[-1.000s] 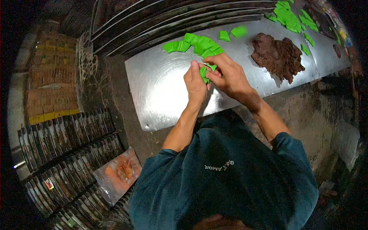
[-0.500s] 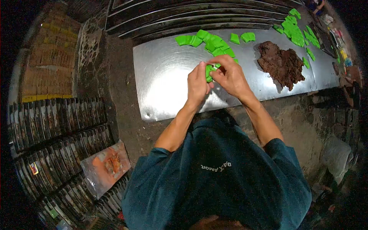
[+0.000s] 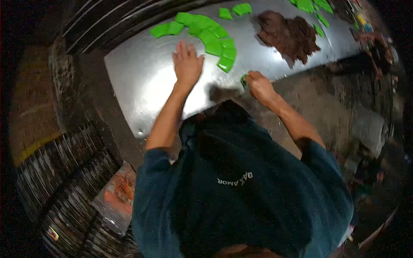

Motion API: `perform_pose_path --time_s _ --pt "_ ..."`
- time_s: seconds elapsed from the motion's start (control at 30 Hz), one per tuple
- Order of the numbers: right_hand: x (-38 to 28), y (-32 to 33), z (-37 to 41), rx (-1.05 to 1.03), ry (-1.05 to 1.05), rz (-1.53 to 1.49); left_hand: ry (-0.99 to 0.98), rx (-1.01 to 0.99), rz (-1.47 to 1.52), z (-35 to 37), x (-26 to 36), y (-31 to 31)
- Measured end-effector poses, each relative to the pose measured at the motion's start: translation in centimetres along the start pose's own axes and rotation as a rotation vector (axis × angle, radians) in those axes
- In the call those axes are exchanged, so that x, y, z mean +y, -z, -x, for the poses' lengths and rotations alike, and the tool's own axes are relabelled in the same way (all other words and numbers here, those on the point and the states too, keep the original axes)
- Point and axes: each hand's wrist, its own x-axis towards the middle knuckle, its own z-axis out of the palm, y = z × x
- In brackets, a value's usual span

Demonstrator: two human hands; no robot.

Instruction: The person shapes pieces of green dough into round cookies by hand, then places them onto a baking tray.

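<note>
My left hand [image 3: 188,66] reaches over the metal tabletop [image 3: 129,73] with its fingers stretched out and nothing in it. Just beyond its fingertips lies a curved row of flat, bright green dough-like pieces [image 3: 208,41]. Near the table's front edge, my right hand [image 3: 261,89] is closed round a small green dough piece [image 3: 244,80]. Only a bit of that piece shows past the fingers. A large lump of dark brown paste [image 3: 288,36] sits on the metal, beyond my right hand.
More green pieces [image 3: 305,5] lie at the far right of the table. Dark stacked trays [image 3: 99,19] stand along the back edge. At lower left, a plastic bag [image 3: 116,195] rests on rows of dark metal trays [image 3: 71,172]. A pale sack [image 3: 368,129] is at the right.
My hands, together on the green piece before, have parted. The left moved left and opened out; the right drew back toward the front edge, keeping the piece. The view has turned.
</note>
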Motion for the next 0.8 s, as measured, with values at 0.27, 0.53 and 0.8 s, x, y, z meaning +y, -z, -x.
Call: perform_pose_path --time_s 0.27,0.53,0.8 --pt "-1.3 7.0 -5.7 0.2 -0.139 -0.321 0.141 -0.546 0.862 9.7 0.3 8.1" --pt "1.1 -7.7 -6.6 0.243 -0.068 0.211 0.747 -0.111 1.169 11.4 0.4 7.8" --pt "2.1 -7.7 -6.3 0.211 -0.149 0.276 0.548 -0.051 0.436 4.0 1.5 2.8"
